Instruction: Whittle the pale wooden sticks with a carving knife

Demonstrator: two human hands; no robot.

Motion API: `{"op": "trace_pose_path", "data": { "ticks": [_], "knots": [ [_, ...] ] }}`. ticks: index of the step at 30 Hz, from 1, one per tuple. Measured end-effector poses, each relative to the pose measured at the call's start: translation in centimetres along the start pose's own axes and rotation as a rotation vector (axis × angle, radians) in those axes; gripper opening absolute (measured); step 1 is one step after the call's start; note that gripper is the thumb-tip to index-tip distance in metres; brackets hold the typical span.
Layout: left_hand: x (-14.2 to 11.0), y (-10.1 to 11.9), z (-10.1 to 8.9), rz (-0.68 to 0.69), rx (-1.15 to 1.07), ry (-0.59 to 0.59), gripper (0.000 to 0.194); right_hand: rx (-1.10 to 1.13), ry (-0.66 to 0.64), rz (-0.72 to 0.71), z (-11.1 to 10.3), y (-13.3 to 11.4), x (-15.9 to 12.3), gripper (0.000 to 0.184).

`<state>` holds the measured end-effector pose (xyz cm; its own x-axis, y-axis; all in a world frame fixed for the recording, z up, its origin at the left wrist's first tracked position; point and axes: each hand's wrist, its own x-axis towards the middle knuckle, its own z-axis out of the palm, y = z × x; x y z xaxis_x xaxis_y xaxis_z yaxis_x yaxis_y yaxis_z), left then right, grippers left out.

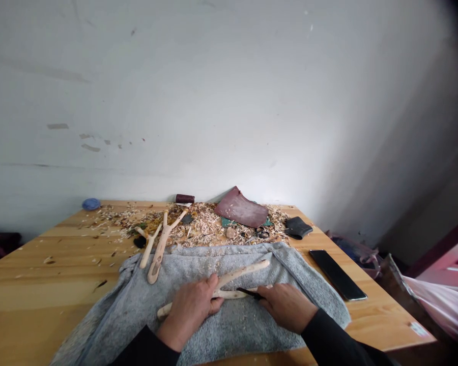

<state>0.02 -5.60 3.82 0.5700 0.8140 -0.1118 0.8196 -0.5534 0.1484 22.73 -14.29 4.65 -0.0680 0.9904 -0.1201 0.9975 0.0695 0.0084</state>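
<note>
A forked, peeled wooden stick (241, 273) lies on a grey towel (313, 284) spread over the wooden table. My left hand (191, 311) is closed over the stick near its fork and presses it down. My right hand (286, 306) grips a thin dark tool (249, 292), its tip touching the lower branch of the stick. Two more carved forked sticks (158, 249) rest at the towel's far left corner.
Wood shavings (198, 221) cover the back of the table (41, 284). A reddish-brown sheet (240, 207), a dark roll (184, 199), a black pouch (297, 227) and a blue lid (91, 204) lie there. A black phone (338, 274) sits right of the towel.
</note>
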Motion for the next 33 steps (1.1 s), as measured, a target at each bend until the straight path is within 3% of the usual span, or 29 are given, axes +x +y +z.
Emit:
{"op": "trace_pose_path", "data": {
  "ticks": [9, 19, 27, 33],
  "knots": [
    [0.5, -0.4, -0.3, 0.061, 0.018, -0.020, 0.036, -0.075, 0.022, 0.030, 0.5, -1.2, 0.1, 0.030],
    [0.5, 0.0, -1.3, 0.005, 0.005, -0.092, 0.041, -0.091, 0.022, 0.146, 2.6, -3.7, -0.9, 0.040],
    [0.2, 0.2, -1.3, 0.014, 0.015, -0.095, 0.039, -0.082, 0.006, 0.063, 1.3, -2.7, -1.3, 0.035],
    [0.3, -0.2, -0.2, 0.038, 0.036, -0.031, 0.040, -0.107, -0.027, 0.170, 0.7, -5.0, -0.8, 0.039]
  ]
}}
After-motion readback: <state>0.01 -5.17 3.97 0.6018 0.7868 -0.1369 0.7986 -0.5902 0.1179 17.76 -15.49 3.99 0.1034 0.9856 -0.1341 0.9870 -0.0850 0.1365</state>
